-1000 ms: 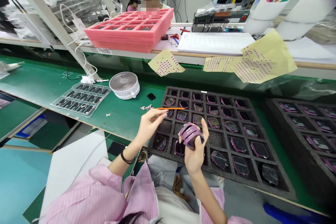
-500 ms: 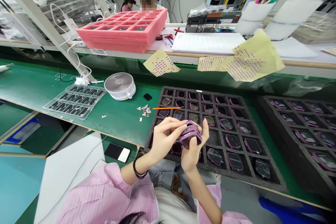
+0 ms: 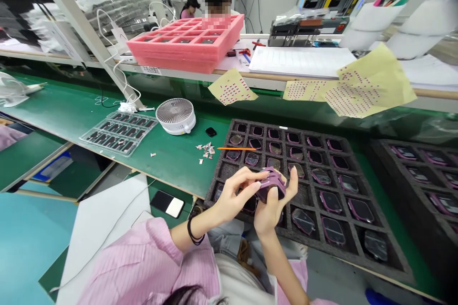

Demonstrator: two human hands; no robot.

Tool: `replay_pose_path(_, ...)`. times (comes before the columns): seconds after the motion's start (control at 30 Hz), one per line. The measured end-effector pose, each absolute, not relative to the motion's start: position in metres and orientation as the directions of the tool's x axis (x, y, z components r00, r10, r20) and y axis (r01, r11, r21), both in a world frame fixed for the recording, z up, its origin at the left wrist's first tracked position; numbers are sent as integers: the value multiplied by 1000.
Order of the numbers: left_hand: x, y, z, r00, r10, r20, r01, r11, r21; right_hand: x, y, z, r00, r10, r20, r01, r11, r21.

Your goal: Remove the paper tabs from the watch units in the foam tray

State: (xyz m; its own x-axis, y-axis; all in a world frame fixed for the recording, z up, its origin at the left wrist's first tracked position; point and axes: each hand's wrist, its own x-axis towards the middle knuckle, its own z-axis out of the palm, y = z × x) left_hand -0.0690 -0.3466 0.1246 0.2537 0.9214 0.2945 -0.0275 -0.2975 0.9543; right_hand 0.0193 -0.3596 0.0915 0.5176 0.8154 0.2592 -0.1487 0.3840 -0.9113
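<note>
Above the near part of a dark foam tray [image 3: 390, 259], both my hands are on a purple smartwatch case [image 3: 269, 183] with a dark face. My right hand [image 3: 269, 214] grips it from below, thumb on the front and index finger raised beside it. My left hand [image 3: 232, 196] pinches its upper left edge between thumb and fingertips. The case's far side is hidden, and I cannot tell whether it is one piece or several stacked. Purple-framed watches [image 3: 331, 201] fill most of the tray's compartments. An orange stick [image 3: 236, 148] lies across the tray's left edge.
Left on the green bench are small pale tabs [image 3: 207, 149], a black watch-like piece [image 3: 211, 132], a white fan [image 3: 175, 115] and a clear tray of dark parts [image 3: 119, 133]. A second foam tray [image 3: 397, 190] stands right. Above, a shelf carries a pink foam tray [image 3: 179, 59].
The head view has turned a little to the left, so the scene sits further right. Both hands still hold the purple watch case, which appears slightly tilted compared with before.
</note>
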Motion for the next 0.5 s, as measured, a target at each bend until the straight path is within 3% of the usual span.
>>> replay_pose_path(0.13,-75,-354,122,293,914,280,-22,-286,958,16,-363,93,525,805,275,-153,407,-900)
replay_pose_path(0.3,-78,-359,115,349,919,184,-77,-168,983,17,-366,90,459,857,234,-124,323,-938)
replay_pose_path(0.5,-101,-350,110,379,911,163,125,-224,966,19,-368,85,348,903,252,21,262,-965)
